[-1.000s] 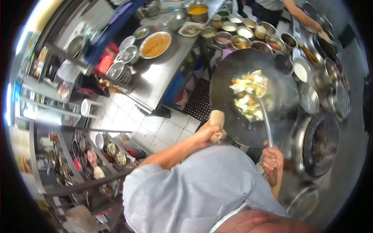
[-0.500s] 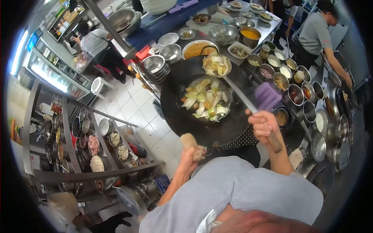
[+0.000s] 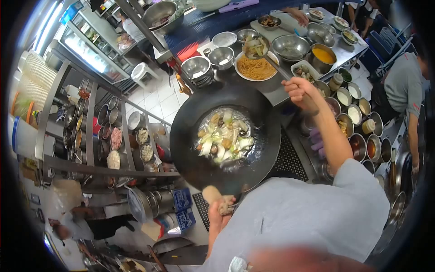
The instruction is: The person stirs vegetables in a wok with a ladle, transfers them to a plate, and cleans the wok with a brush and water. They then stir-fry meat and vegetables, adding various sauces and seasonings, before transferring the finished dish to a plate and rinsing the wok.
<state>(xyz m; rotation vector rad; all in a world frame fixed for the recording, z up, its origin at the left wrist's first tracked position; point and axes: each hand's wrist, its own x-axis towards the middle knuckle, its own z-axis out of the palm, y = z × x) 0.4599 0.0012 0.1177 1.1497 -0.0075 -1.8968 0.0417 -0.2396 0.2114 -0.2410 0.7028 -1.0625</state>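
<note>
My right hand [image 3: 302,95] is closed around the handle of a ladle [image 3: 282,71], reaching forward over the far side. Cut vegetables fill the ladle's bowl, which hangs above the back of a white plate of noodles [image 3: 257,68]. Below my arm is a large black wok [image 3: 183,140], with pale cabbage pieces and other chopped food [image 3: 225,138] in glossy liquid at its middle. At the wok's near rim, my left hand [image 3: 217,218] is closed on a beige cloth [image 3: 225,206]; a rounded tan piece sticks out above the fingers. The wok's handle is hidden there.
Metal bowls [image 3: 195,67] are stacked left of the noodles. Several ingredient pots [image 3: 357,146] line the right side. A rack of ingredient pans [image 3: 113,156] stands at left. A co-worker [image 3: 405,86] is at far right, and another person's hand [image 3: 298,17] reaches over the back counter.
My right hand has carried the loaded ladle forward, from above the wok's far part to over the noodle plate. The view has shifted. My left hand stays at the near rim.
</note>
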